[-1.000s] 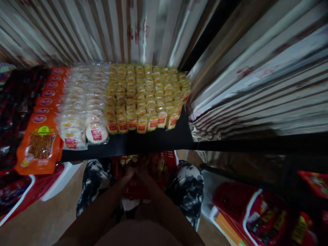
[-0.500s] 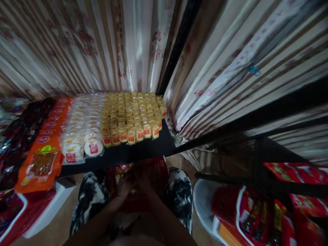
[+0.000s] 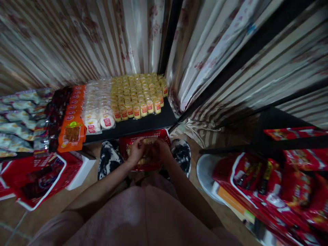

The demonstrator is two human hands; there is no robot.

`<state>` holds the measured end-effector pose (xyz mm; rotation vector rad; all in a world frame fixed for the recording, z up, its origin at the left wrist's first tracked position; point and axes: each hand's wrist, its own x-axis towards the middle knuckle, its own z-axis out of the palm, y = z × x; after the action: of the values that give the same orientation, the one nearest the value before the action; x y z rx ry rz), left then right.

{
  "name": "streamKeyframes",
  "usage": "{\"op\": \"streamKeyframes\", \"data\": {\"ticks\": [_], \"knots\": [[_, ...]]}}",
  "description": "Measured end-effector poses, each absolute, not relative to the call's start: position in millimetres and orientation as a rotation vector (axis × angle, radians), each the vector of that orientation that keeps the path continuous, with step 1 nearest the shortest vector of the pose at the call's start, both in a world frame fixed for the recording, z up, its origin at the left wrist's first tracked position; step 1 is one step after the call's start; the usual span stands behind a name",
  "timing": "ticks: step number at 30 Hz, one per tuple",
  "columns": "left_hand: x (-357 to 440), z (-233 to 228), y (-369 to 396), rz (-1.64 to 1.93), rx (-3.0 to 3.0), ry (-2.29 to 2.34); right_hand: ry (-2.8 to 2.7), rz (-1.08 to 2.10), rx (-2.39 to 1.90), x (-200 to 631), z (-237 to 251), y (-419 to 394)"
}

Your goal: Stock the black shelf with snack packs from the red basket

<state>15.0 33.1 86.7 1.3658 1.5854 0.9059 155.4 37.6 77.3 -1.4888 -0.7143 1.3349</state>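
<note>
Nearest, left hand (image 3: 135, 152) and right hand (image 3: 159, 152) together inside a red basket (image 3: 164, 136) on the lap, between the knees, fingers curled around small yellow snack packets (image 3: 145, 160); exact grip too dim to tell. Just beyond, a black shelf (image 3: 143, 123) lined with rows of yellow packets (image 3: 138, 94), white round cakes (image 3: 98, 109), orange packets (image 3: 73, 130). Behind, striped curtains (image 3: 77, 41).
</note>
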Motion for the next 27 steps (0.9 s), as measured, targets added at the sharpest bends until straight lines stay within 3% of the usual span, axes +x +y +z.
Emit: {"op": "streamKeyframes", "data": {"ticks": [13,27], "knots": [[19,152,41,0.927,1.805,1.331,-0.423,1.501,-1.305,167,127,53],[46,174,58,0.938,0.728,1.055,-0.475,1.521,-1.05,163,154,65]]}}
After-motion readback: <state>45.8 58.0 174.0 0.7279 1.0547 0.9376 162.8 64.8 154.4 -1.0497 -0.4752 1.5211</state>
